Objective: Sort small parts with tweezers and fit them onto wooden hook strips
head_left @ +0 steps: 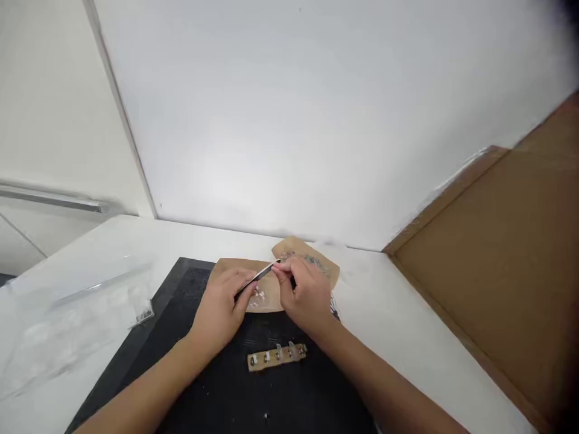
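My left hand (221, 301) grips the lower left end of a thin dark strip (259, 278) with a pale edge. The fingers of my right hand (305, 292) pinch its upper right end. The strip is tilted, held above a brown paper tray (226, 265) with small white pieces (259, 295) in it. Behind my right hand, a second brown tray (332, 274) holds small clear pieces, partly hidden. On the black mat, below both hands, lies a narrow wooden strip (274, 358) with several small metal and clear parts in a row.
Clear plastic bags (81, 325) lie on the white table (384, 301) at the left. A brown cardboard panel (493, 253) stands at the right, and a white wall (271, 120) rises behind the trays. Small specks dot the black mat (266, 395).
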Tool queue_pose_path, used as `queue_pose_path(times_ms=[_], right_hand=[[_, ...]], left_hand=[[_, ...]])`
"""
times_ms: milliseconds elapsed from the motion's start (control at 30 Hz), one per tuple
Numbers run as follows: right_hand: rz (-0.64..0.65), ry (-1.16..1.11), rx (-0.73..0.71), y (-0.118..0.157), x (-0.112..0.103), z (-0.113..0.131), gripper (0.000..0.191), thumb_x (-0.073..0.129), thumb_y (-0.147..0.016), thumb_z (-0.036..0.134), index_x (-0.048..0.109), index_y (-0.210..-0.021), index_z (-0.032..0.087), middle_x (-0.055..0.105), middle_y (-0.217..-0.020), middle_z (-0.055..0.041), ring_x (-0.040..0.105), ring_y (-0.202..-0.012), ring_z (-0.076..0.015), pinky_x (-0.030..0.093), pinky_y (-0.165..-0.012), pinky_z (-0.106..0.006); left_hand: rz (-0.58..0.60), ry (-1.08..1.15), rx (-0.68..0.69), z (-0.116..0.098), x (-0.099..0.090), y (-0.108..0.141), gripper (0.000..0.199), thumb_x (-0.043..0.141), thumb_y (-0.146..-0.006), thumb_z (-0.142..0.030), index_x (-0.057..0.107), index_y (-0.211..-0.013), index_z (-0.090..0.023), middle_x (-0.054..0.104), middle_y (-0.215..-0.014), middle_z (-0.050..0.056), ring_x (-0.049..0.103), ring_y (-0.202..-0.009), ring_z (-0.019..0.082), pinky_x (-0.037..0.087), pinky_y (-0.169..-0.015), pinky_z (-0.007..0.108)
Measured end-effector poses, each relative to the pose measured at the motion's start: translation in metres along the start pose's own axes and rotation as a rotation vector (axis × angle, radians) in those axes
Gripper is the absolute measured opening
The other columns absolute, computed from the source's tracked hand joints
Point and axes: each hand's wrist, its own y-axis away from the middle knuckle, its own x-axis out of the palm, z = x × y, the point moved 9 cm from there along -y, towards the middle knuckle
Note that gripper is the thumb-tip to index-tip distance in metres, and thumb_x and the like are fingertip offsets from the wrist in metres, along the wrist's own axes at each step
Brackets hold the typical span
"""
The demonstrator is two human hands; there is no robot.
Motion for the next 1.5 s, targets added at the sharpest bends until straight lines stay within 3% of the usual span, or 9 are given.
queue_pose_path(times_ms=[100, 167, 300, 467, 633, 767, 867, 1133, 1500], right_hand=[[-0.064, -0.024, 0.064, 0.001, 0.003, -0.002, 0.016, 0.055, -0.102, 0.027, 0.061, -0.087, 0.022, 0.069, -0.084, -0.0035, 0.063, -0.079, -0.0194, 0.045, -0.074, -0.032], [-0.071, -0.021, 0.070, 0.003, 0.007, 0.001, 0.017, 0.054, -0.102, 0.027, 0.061, -0.087, 0.022, 0.068, -0.083, -0.0040, 0.063, -0.079, -0.0195, 0.044, -0.073, -0.032], [-0.028, -0.001, 0.017, 0.007, 0.013, 0.009, 0.017, 0.054, -0.102, 0.024, 0.059, -0.085, 0.022, 0.067, -0.082, -0.0035, 0.061, -0.076, -0.0188, 0.042, -0.070, -0.032], [-0.108, -0.050, 0.089, 0.007, 0.006, 0.005, 0.018, 0.054, -0.102, 0.027, 0.058, -0.085, 0.022, 0.066, -0.080, -0.0030, 0.060, -0.074, -0.0185, 0.042, -0.070, -0.032], [-0.023, -0.176, 0.090, 0.008, 0.016, 0.010, 0.020, 0.054, -0.101, 0.027, 0.058, -0.082, 0.022, 0.065, -0.078, -0.0013, 0.061, -0.073, -0.0173, 0.043, -0.070, -0.031], [-0.128, -0.175, 0.153, 0.007, 0.007, 0.006, 0.018, 0.056, -0.101, 0.028, 0.060, -0.084, 0.022, 0.067, -0.082, -0.0029, 0.063, -0.079, -0.0184, 0.045, -0.073, -0.032], [-0.027, -0.192, 0.118, 0.006, 0.016, 0.011, 0.020, 0.055, -0.101, 0.026, 0.058, -0.082, 0.022, 0.066, -0.078, -0.0012, 0.062, -0.074, -0.0175, 0.043, -0.071, -0.032], [0.006, -0.153, 0.119, 0.006, 0.022, 0.008, 0.019, 0.055, -0.101, 0.027, 0.058, -0.083, 0.022, 0.067, -0.079, -0.0012, 0.062, -0.075, -0.0179, 0.043, -0.072, -0.032], [-0.022, -0.163, 0.175, 0.005, 0.018, 0.004, 0.019, 0.055, -0.101, 0.029, 0.059, -0.083, 0.022, 0.066, -0.079, -0.0010, 0.061, -0.075, -0.0173, 0.042, -0.072, -0.031]], left_hand=[[0.078, 0.092, -0.104, 0.005, 0.011, 0.006, 0.029, 0.052, -0.102, -0.039, 0.073, -0.116, -0.023, 0.073, -0.094, 0.003, 0.071, -0.070, 0.015, 0.054, -0.051, 0.021], [0.058, 0.046, -0.051, -0.001, 0.009, 0.007, 0.028, 0.052, -0.102, -0.036, 0.074, -0.114, -0.022, 0.071, -0.083, 0.002, 0.068, -0.064, 0.014, 0.053, -0.053, 0.022], [-0.070, -0.132, 0.172, -0.020, -0.001, 0.008, 0.027, 0.052, -0.103, -0.025, 0.074, -0.118, -0.020, 0.068, -0.079, 0.003, 0.065, -0.073, 0.016, 0.052, -0.069, 0.026], [-0.119, -0.200, 0.269, -0.026, -0.001, 0.013, 0.031, 0.052, -0.102, -0.020, 0.070, -0.127, -0.018, 0.066, -0.084, 0.006, 0.063, -0.078, 0.017, 0.050, -0.072, 0.028], [-0.137, -0.177, 0.264, -0.028, -0.002, 0.015, 0.031, 0.051, -0.103, -0.019, 0.069, -0.128, -0.017, 0.067, -0.085, 0.006, 0.063, -0.078, 0.016, 0.049, -0.071, 0.026], [-0.147, -0.152, 0.246, -0.028, -0.003, 0.015, 0.030, 0.052, -0.102, -0.020, 0.070, -0.127, -0.018, 0.068, -0.085, 0.005, 0.064, -0.077, 0.016, 0.050, -0.071, 0.027], [-0.137, -0.159, 0.239, -0.025, -0.002, 0.015, 0.030, 0.052, -0.102, -0.018, 0.070, -0.126, -0.018, 0.071, -0.092, 0.007, 0.066, -0.082, 0.017, 0.051, -0.074, 0.028], [-0.137, -0.175, 0.235, -0.022, 0.001, 0.014, 0.032, 0.052, -0.101, -0.017, 0.069, -0.128, -0.020, 0.073, -0.099, 0.007, 0.068, -0.089, 0.019, 0.053, -0.080, 0.030], [-0.117, -0.126, 0.162, -0.018, -0.001, 0.011, 0.028, 0.053, -0.101, -0.019, 0.072, -0.121, -0.022, 0.074, -0.090, 0.004, 0.069, -0.082, 0.018, 0.052, -0.077, 0.028]])
